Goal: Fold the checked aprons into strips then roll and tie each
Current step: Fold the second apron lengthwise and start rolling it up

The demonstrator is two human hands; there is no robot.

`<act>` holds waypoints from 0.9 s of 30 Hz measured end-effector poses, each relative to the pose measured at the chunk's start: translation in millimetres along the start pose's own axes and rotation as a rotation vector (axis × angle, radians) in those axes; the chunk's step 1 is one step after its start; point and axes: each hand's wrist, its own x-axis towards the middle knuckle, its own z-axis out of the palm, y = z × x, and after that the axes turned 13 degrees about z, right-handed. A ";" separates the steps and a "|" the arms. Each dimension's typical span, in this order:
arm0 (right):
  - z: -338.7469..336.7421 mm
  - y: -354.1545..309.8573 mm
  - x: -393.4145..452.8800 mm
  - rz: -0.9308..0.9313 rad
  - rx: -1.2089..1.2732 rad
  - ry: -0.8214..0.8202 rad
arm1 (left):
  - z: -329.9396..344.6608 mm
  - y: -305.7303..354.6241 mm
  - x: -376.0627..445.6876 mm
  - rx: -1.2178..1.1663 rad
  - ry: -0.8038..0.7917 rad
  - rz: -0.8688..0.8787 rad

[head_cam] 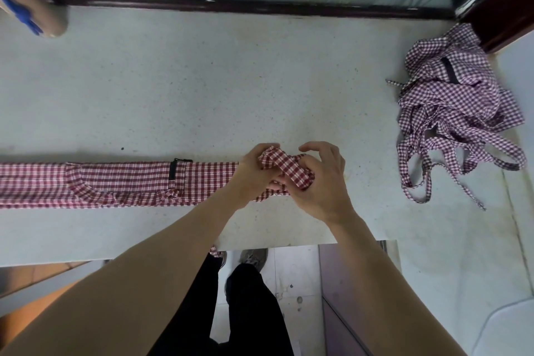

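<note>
One checked apron point(115, 183) lies folded into a strip across the tabletop point(202, 81), and rolling looks just begun: the left hand point(254, 173) and right hand point(320, 179) both grip its turned-over right end. Next, the roll needs tight, even turns leftward; a heap of unfolded aprons point(453, 107) waits at right

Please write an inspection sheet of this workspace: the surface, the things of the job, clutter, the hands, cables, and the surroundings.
Surface: pale speckled counter, bare in the middle.
Job's things: one checked apron folded into a long strip lying along the near edge, its right end being rolled; a loose pile of checked aprons with trailing ties at the right.
Clutter: a cardboard tube with blue marking at the far left.
Hands: left hand and right hand both grip the started roll.
Cables: nothing seen.
Surroundings: dark wooden rail behind the counter; tiled floor and the person's shoes below.
</note>
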 end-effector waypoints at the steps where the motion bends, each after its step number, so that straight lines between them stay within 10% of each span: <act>1: -2.5 -1.2 2.4 -0.016 -0.026 -0.035 | 0.6 1.8 -0.5 0.023 -0.008 0.024; 8: -15.3 -15.2 16.9 0.112 -0.045 -0.472 | -6.4 12.1 -3.4 -0.118 -0.283 -0.112; 16: 2.3 -13.9 23.5 0.101 -0.110 -0.465 | -8.7 -5.2 -6.5 0.225 -0.049 0.053; 27: 16.7 27.6 5.8 0.152 0.070 -0.343 | -18.0 -7.7 -0.9 0.001 0.176 -0.182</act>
